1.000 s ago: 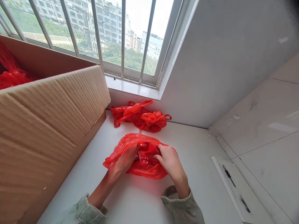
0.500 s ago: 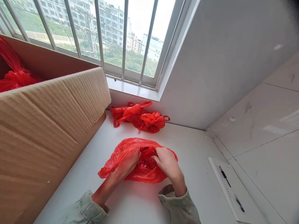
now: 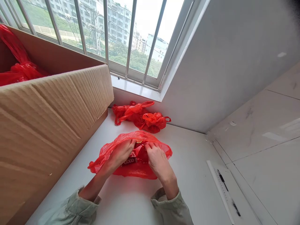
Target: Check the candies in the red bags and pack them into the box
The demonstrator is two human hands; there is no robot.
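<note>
A thin red plastic bag (image 3: 140,173) lies spread open on the white table, with both hands inside its mouth. My left hand (image 3: 123,151) is closed, fingertips pinched at the bag's far inner side; what they grip is too small to make out. Just to its right, my right hand (image 3: 156,156) has its fingers curled and pressed together near a small red and gold item; its hold is unclear too. Below and between the hands, a dark patterned packet (image 3: 130,160) shows inside the bag.
Behind the bag, knotted red bags (image 3: 152,120) rest against the wall. A large cardboard box (image 3: 58,115) with a red bag (image 3: 25,70) inside stands at the left. On the right are a white board (image 3: 221,187) and two black pens (image 3: 222,179). A barred window is behind.
Both hands have moved up and left within the bag, and their fingertips are closer together. The patterned packet and the gold-marked item have come into view. The bag has shifted slightly left.
</note>
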